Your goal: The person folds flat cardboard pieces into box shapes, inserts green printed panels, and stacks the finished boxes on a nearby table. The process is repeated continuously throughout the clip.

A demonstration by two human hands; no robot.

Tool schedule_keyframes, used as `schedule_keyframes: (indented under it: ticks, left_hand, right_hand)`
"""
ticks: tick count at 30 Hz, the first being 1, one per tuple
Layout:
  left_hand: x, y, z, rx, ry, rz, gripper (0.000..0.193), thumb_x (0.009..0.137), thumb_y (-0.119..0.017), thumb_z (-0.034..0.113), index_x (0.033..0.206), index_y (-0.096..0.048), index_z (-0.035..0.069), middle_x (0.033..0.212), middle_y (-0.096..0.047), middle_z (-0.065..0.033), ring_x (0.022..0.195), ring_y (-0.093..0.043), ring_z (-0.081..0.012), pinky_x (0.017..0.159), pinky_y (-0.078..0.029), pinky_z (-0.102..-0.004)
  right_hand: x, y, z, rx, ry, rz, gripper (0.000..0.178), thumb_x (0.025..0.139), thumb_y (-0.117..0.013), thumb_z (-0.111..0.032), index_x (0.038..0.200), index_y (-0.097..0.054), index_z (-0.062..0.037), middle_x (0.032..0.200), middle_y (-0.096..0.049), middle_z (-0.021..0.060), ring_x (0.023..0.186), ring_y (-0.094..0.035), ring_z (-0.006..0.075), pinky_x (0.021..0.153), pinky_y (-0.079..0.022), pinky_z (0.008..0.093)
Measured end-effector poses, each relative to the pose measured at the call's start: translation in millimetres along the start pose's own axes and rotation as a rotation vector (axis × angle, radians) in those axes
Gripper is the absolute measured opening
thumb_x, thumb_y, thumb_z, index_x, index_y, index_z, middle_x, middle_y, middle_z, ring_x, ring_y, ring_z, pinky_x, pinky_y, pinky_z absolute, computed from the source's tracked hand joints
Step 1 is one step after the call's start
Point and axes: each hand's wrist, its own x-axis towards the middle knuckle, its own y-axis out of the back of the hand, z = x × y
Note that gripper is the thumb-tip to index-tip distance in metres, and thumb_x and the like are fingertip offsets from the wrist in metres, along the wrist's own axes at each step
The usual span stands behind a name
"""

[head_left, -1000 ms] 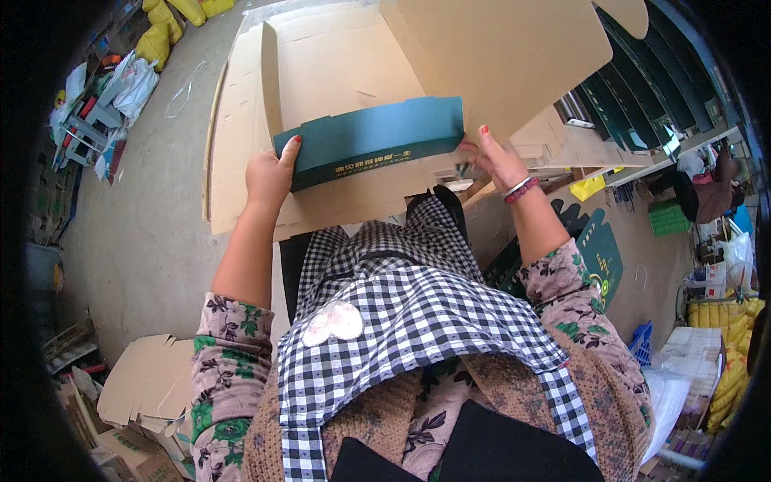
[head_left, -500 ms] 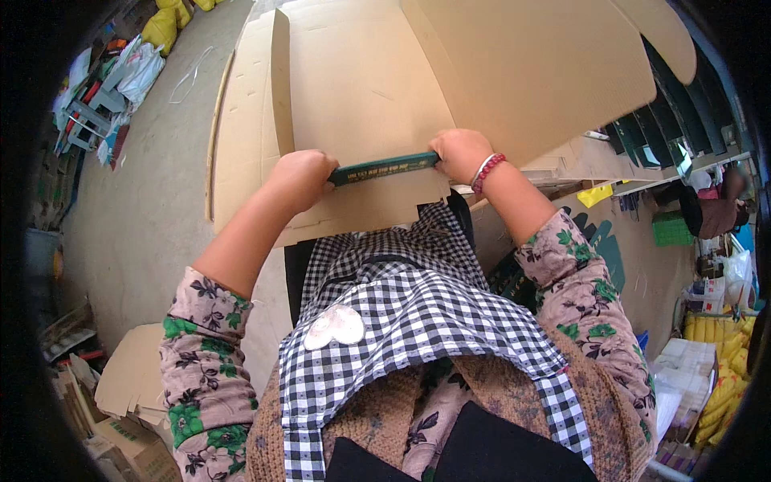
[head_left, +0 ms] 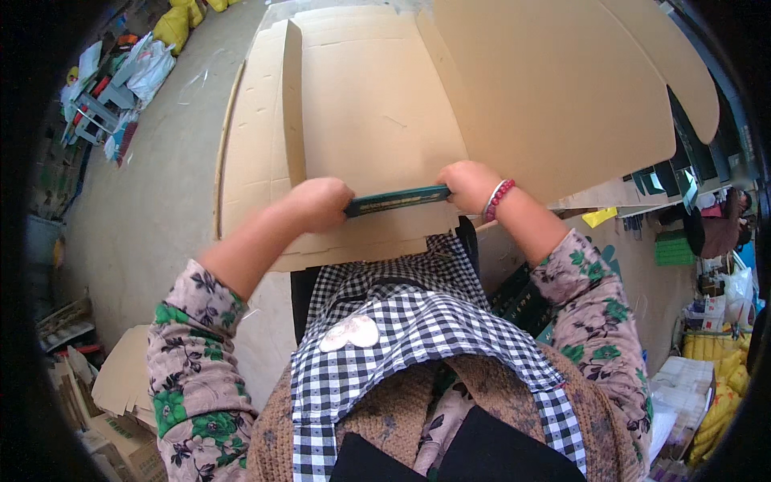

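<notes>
A large brown cardboard box blank [head_left: 377, 112] lies spread in front of me, with its left side flap standing up and a wide panel [head_left: 562, 88] raised at the right. Across its near part runs a narrow folded flap [head_left: 399, 201] with a dark green printed face. My left hand [head_left: 321, 205] is closed round the left end of that flap. At its right end my right hand [head_left: 472, 186] grips it too, thumb and fingers pressed together. The fingertips of both hands are partly hidden behind the flap.
Dark green folded card pieces [head_left: 514, 293] stand beside me at the right. More cardboard [head_left: 124, 365] is piled at the lower left. Yellow sacks [head_left: 173, 30] lie far left, a green crate [head_left: 673, 249] at the right. Another person [head_left: 723, 225] is at the far right.
Both hands and the green-faced flap appear slightly nearer to me, still gripped at both ends. The whole view has shifted a little, moving the cardboard down and right in the picture.
</notes>
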Motion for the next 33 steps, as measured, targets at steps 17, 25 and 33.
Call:
schedule_keyframes:
  ticks: [17,25,33]
  left_hand:
    - [-58.2,24.6,-12.9,-0.035,-0.373,0.884,0.046,0.074,-0.053,-0.011,0.117,-0.059,0.005,0.117,-0.059,-0.0167,0.11,-0.056,-0.0343,0.095,-0.046,-0.0403]
    - [-15.3,48.9,-64.1,0.955,-0.347,0.636,0.04,0.083,-0.053,0.014,0.122,-0.058,0.008,0.133,-0.051,-0.0129,0.132,-0.038,-0.0307,0.111,-0.028,-0.0418]
    - [37.0,64.6,-90.7,0.7,-0.26,0.153,0.021,0.081,-0.055,0.014,0.097,-0.067,0.009,0.107,-0.064,-0.0118,0.11,-0.056,-0.0282,0.098,-0.041,-0.0381]
  right_hand:
    - [48.9,-50.5,-20.4,0.051,0.134,0.541,0.015,0.074,-0.064,-0.016,0.089,-0.065,-0.0188,0.099,-0.066,0.0003,0.115,-0.054,0.0256,0.098,-0.031,0.058]
    - [-54.8,-24.6,100.6,-0.336,-0.113,0.556,0.037,0.077,-0.06,-0.004,0.109,-0.064,-0.0223,0.133,-0.052,0.0045,0.133,-0.035,0.0324,0.107,-0.023,0.0585]
    - [-89.5,-37.4,76.8,0.038,0.264,0.48,0.047,0.065,-0.078,-0.023,0.108,-0.064,-0.0123,0.126,-0.054,0.0097,0.129,-0.038,0.0391,0.105,-0.037,0.0465]
